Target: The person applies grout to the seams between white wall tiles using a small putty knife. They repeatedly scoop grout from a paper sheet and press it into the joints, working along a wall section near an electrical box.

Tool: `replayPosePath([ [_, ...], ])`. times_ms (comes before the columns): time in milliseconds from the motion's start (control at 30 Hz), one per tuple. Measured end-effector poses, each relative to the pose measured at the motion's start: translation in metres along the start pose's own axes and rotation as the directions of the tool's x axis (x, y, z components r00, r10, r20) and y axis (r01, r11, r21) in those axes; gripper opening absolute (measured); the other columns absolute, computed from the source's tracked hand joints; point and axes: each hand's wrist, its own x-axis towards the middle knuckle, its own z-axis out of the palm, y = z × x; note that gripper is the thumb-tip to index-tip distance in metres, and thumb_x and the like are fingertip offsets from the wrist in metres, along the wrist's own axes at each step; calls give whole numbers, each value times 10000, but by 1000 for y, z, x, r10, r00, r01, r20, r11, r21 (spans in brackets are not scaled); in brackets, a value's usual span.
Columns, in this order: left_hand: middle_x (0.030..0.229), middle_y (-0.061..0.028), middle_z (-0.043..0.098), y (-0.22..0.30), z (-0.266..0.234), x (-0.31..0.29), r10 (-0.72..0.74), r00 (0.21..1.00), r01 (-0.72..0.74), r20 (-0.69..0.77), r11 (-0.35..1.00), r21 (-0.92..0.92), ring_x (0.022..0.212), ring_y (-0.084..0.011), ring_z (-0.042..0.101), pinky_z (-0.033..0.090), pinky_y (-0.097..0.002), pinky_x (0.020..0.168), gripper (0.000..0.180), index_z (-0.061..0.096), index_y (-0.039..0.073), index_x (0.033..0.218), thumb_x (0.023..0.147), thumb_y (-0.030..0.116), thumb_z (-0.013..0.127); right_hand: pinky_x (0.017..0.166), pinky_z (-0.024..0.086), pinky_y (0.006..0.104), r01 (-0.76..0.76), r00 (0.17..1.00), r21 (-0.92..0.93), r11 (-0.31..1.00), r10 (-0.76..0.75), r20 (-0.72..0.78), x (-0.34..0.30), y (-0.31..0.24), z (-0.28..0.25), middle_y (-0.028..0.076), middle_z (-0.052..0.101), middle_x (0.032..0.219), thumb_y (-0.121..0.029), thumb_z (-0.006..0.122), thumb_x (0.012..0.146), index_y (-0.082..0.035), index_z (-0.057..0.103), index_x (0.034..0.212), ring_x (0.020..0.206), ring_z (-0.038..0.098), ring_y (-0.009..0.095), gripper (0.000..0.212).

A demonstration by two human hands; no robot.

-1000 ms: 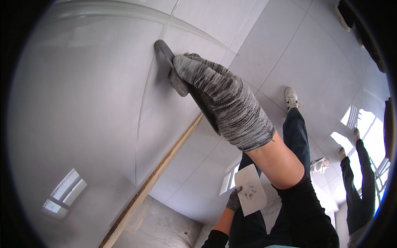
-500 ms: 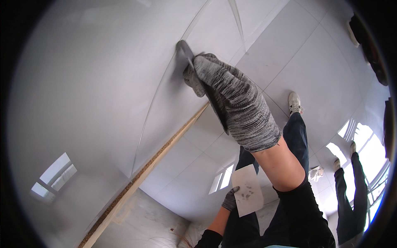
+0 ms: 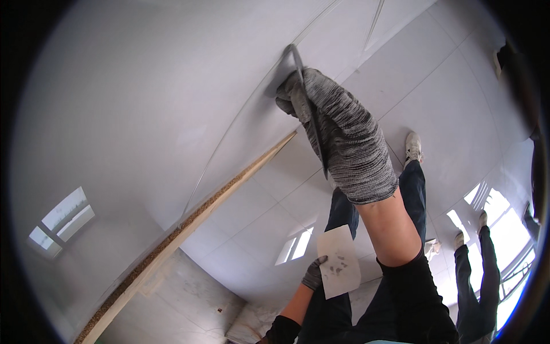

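Observation:
My right hand (image 3: 346, 135), in a grey and black knit glove, is closed around a thin, dark, flat scraper-like tool (image 3: 299, 60). The tool's tip rests against or very close to a smooth pale grey panel (image 3: 143, 109), beside a thin curved line (image 3: 229, 127) on its surface. Lower down, my left hand (image 3: 313, 272), also gloved, pinches the left edge of a cream rectangular sheet (image 3: 341, 266) with several dark grey smears on it. The fingers behind the sheet are hidden.
The panel's raw chipboard edge (image 3: 195, 223) runs diagonally from lower left toward the middle. Large grey floor tiles (image 3: 441, 86) lie beyond, with my shoe (image 3: 412, 147) on them. Another person's legs (image 3: 480, 275) stand at the right. A crumpled white item (image 3: 431, 248) lies on the floor.
My right hand and the tool have moved up and to the right in the picture, along the curved line. My left hand still holds the sheet, slightly shifted.

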Motion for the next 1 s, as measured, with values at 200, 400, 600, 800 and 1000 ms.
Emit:
replayPosePath([
  [200, 1224, -189, 566, 7, 3, -11, 44, 999, -44, 26, 999, 16, 1066, -327, 599, 512, -455, 906, 635, 424, -11, 1318, 817, 287, 677, 988, 453, 376, 82, 994, 234, 969, -97, 52, 7, 8, -9, 104, 632, 1006, -122, 544, 942, -2, 630, 1039, 1007, 600, 235, 176],
  [400, 1213, -200, 567, 13, 14, -21, 58, 989, -50, 136, 997, -60, 1083, -333, 597, 515, -457, 908, 646, 414, -15, 1324, 816, 282, 681, 1038, 433, 462, 3, 1000, 252, 968, -5, 8, -2, 22, -6, 123, 630, 1048, -158, 554, 934, 11, 631, 1001, 1041, 609, 261, 197],
  [600, 1225, -201, 558, 14, 12, -28, 57, 992, -49, 114, 996, -75, 1091, -340, 592, 511, -461, 919, 654, 403, -18, 1328, 810, 266, 683, 1026, 451, 443, -12, 998, 329, 944, -6, 56, -9, 29, 3, 144, 633, 1086, -143, 582, 921, 20, 615, 1085, 1060, 611, 286, 233],
  [800, 1234, -207, 550, 9, 6, -31, 78, 991, -67, 105, 993, -101, 1113, -353, 573, 485, -472, 950, 656, 395, -22, 1334, 814, 268, 669, 1033, 437, 390, -39, 998, 30, 999, 37, 49, -22, 34, 14, 148, 642, 1097, -205, 608, 916, 26, 594, 1148, 1069, 607, 260, 327],
  [1000, 1237, -197, 545, -2, -15, -21, 195, 979, -193, 61, 980, -42, 1110, -362, 565, 483, -491, 946, 660, 392, -18, 1334, 814, 283, 664, 1027, 417, 339, -225, 974, 111, 968, 228, -12, -37, 33, 3, 118, 646, 1085, -261, 641, 898, 11, 599, 1167, 1061, 594, 216, 385],
])
